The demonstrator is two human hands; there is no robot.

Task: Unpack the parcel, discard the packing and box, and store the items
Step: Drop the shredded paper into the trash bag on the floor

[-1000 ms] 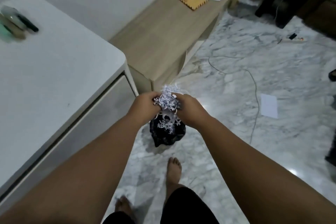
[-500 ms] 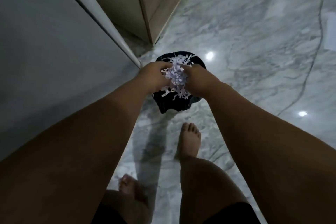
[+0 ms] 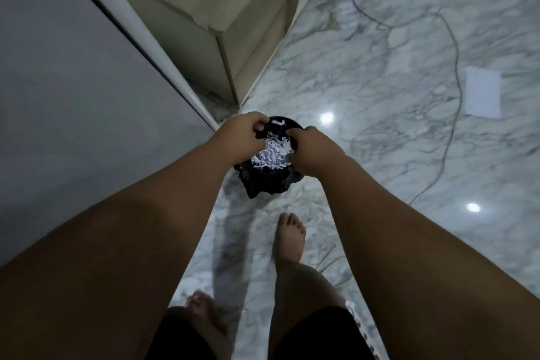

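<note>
A small bin lined with a black bag stands on the marble floor just ahead of my feet. A wad of white shredded packing paper sits in its mouth. My left hand is at the left side of the wad with its fingers curled over it at the bag's rim. My right hand presses on the right side, fingertips buried in the paper. Both hands are down inside the bin's opening. The parcel box and its items are out of view.
A white cabinet front fills the left side, with a wooden bench behind the bin. A thin cable and a white sheet of paper lie on the floor to the right. My bare feet stand close to the bin.
I have bent over the bin and my two hands have carried the shredded paper from above the bag down into its mouth.
</note>
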